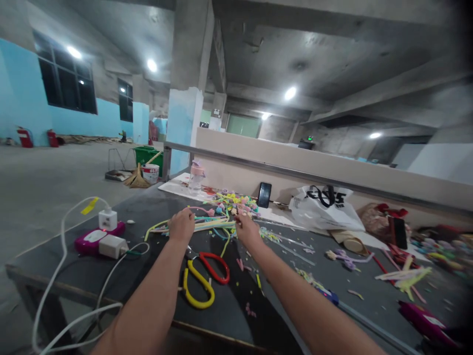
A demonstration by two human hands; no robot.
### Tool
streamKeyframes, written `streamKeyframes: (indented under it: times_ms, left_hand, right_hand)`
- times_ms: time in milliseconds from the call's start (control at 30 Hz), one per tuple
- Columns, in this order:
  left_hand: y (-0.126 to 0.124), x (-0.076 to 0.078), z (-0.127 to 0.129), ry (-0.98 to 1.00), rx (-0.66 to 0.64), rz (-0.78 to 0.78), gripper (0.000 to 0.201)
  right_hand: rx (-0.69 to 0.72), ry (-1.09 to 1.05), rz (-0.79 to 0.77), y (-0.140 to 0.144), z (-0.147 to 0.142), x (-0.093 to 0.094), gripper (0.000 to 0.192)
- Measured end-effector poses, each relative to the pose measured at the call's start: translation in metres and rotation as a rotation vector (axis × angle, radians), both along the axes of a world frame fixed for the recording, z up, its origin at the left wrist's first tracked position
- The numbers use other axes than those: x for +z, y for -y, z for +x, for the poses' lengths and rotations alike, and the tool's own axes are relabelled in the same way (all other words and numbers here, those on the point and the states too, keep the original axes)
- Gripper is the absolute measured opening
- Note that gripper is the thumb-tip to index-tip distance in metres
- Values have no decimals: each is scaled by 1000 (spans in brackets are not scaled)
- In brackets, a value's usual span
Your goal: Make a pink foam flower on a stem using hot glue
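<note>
Pastel pipe cleaners point(214, 225) lie in a loose bundle across the dark table between my two hands. My left hand point(181, 225) is closed over the bundle's left part. At the right end, the curled fingers of my right hand point(247, 228) pinch the stems; the fingertips are partly hidden. Close in front of my left wrist lie scissors point(199, 283) with one red and one yellow handle loop, their blades partly covered by the hand and arm. Just beyond my hands is a heap of small yellow, pink and blue fuzzy pieces point(236, 199).
A magenta power strip point(86, 242) with white chargers and cables sits at left. Behind the heap are a clear bottle point(195, 178), a leaning phone point(264, 195) and a white bag point(321, 209). A glue gun point(327, 295) and purple pipe-cleaner piece point(347, 259) lie right.
</note>
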State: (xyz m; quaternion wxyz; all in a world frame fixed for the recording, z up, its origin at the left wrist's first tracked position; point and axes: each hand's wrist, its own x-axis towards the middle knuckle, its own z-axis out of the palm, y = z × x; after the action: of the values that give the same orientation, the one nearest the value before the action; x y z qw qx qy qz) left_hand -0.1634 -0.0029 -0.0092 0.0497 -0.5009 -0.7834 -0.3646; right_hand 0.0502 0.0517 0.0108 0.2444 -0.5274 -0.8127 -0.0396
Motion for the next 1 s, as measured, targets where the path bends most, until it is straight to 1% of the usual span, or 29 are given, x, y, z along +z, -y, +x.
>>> streamKeyframes:
  times_ms: [33,100,200,267,333,400,467,567,633,700,867,1000]
  left_hand:
    - [0,0,1,-14,-4,-1,19]
    - [1,0,3,-33,7,-6,19]
    - [0,-1,2,-50,22,-24,22]
    - [-3,-3,1,-68,-26,-50,22]
    - [-6,-5,2,-92,-117,-86,18]
    - [-9,-9,3,-117,-197,-122,18]
    - [-12,-12,3,-138,-239,-152,24]
    - [-13,-16,2,-159,-247,-203,31]
    - [-14,-18,1,-170,-231,-240,30]
    - [-15,-20,0,-179,-209,-276,30]
    - [-20,-26,-1,-206,-173,-334,31]
    - [-22,-28,0,-228,-167,-348,31]
  right_hand:
    - [25,63,-17,-10,-6,3,25]
    - [56,179,-65,-28,-15,6,28]
    - [45,316,-147,-46,-21,3,29]
    - [28,376,-188,-52,-22,1,29]
    - [22,413,-204,-56,-21,2,29]
    - [22,427,-193,-60,-20,10,28]
    - [28,425,-167,-64,-21,22,28]
    - [47,412,-143,-69,-24,39,28]
    - [60,406,-149,-68,-25,44,28]
    - [72,408,-178,-66,-25,41,27]
    - [65,424,-280,-65,-13,26,26]
    - [11,403,-271,-71,-7,19,27]
